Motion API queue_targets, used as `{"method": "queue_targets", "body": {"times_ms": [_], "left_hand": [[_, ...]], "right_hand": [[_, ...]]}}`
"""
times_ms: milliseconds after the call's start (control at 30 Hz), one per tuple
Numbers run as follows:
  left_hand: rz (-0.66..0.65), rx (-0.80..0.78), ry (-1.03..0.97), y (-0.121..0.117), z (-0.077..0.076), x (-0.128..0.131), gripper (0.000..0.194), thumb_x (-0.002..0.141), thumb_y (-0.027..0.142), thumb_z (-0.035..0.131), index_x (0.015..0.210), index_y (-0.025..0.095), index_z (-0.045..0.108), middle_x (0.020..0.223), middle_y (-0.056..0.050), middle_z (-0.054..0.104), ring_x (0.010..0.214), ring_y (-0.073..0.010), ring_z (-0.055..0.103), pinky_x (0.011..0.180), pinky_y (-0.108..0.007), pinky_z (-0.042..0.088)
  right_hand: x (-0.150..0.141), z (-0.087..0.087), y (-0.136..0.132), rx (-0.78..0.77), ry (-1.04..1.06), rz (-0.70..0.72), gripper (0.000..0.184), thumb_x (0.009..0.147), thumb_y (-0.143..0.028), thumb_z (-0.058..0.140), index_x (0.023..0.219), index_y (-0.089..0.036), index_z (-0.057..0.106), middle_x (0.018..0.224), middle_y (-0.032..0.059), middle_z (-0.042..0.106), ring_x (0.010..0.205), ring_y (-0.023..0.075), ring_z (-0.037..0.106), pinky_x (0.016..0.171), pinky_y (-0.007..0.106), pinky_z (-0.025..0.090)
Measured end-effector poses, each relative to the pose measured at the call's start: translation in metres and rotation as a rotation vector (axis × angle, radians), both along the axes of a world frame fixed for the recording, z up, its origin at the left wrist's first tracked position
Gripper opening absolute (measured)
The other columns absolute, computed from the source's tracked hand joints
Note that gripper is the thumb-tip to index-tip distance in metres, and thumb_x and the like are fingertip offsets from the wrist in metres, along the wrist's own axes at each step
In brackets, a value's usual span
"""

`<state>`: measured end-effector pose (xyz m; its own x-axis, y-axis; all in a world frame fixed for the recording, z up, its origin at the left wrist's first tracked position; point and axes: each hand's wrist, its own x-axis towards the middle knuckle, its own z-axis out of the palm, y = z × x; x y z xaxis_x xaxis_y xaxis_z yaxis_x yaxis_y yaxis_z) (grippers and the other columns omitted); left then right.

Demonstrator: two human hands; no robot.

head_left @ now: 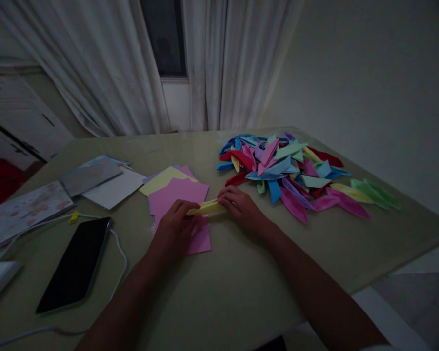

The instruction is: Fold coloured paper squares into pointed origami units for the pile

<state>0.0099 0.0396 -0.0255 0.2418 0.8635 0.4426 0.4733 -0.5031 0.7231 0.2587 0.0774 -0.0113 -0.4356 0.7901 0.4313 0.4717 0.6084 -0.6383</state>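
Note:
Both of my hands hold a narrow folded yellow paper (pixel 206 208) flat against the table (pixel 241 282). My left hand (pixel 173 228) pinches its left end, fingers curled over it. My right hand (pixel 241 208) presses the right end with bent fingers. Under the left hand lies a stack of pink, yellow and purple paper sheets (pixel 173 192). To the right sits a heap of several folded paper pieces (pixel 292 170) in blue, pink, red, green and yellow.
A black phone (pixel 76 263) lies at the left with a white cable (pixel 119 248) beside it. Loose papers and cards (pixel 95 183) are spread at the far left. White curtains (pixel 219 63) hang behind the table. The table's right edge drops to the floor.

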Motion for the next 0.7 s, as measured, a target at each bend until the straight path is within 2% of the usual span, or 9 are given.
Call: {"method": "queue_targets", "body": {"times_ms": [67,167,267,433,567,700], "left_hand": [[-0.002,0.023,0.018,0.001,-0.001,-0.001,0.012,0.100,0.030,0.066,0.105,0.022,0.074,0.105,-0.008,0.070,0.089,-0.0210,0.072,0.076,-0.033,0.061],[0.022,0.052,0.039,0.003,0.001,-0.002,0.015,0.101,0.026,0.063,0.097,0.021,0.076,0.098,-0.007,0.070,0.084,-0.0197,0.070,0.074,-0.031,0.058],[0.036,0.016,0.015,0.004,0.004,-0.004,0.020,0.102,0.029,0.061,0.094,0.021,0.077,0.096,-0.007,0.070,0.083,-0.0196,0.070,0.074,-0.031,0.057],[0.011,-0.102,-0.090,0.003,0.004,-0.004,0.018,0.100,0.032,0.064,0.111,0.021,0.074,0.103,-0.007,0.073,0.085,-0.0198,0.071,0.071,-0.029,0.058],[-0.009,-0.052,-0.075,0.004,0.005,-0.005,0.013,0.099,0.028,0.065,0.098,0.021,0.076,0.097,-0.006,0.071,0.085,-0.0193,0.069,0.073,-0.029,0.056],[-0.028,-0.060,-0.088,0.004,0.011,-0.005,0.024,0.105,0.034,0.059,0.092,0.020,0.075,0.091,-0.005,0.068,0.081,-0.0189,0.067,0.072,-0.030,0.053]], "right_hand": [[0.000,0.003,-0.002,-0.015,0.020,-0.011,0.022,0.110,-0.021,0.055,0.097,-0.018,0.072,0.106,0.0087,0.070,0.100,0.0206,0.067,0.092,0.034,0.052],[0.002,0.007,-0.004,-0.037,0.067,-0.017,0.007,0.103,-0.023,0.069,0.101,-0.019,0.073,0.103,0.0065,0.070,0.095,0.0202,0.067,0.087,0.033,0.052],[0.006,0.008,-0.002,-0.036,0.117,-0.007,0.012,0.095,-0.027,0.081,0.102,-0.020,0.075,0.102,0.0056,0.071,0.094,0.0210,0.068,0.084,0.033,0.054],[0.011,0.004,0.004,-0.029,0.125,0.035,0.009,0.098,-0.027,0.078,0.092,-0.020,0.080,0.107,0.0070,0.073,0.099,0.0211,0.071,0.089,0.035,0.055],[0.011,0.005,0.004,-0.034,0.139,0.058,0.016,0.103,-0.025,0.070,0.092,-0.020,0.080,0.106,0.0068,0.073,0.099,0.0202,0.070,0.091,0.035,0.054],[0.010,0.008,0.003,-0.080,0.187,0.009,0.014,0.103,-0.024,0.066,0.097,-0.019,0.078,0.100,0.0055,0.073,0.094,0.0193,0.069,0.085,0.033,0.052]]}}
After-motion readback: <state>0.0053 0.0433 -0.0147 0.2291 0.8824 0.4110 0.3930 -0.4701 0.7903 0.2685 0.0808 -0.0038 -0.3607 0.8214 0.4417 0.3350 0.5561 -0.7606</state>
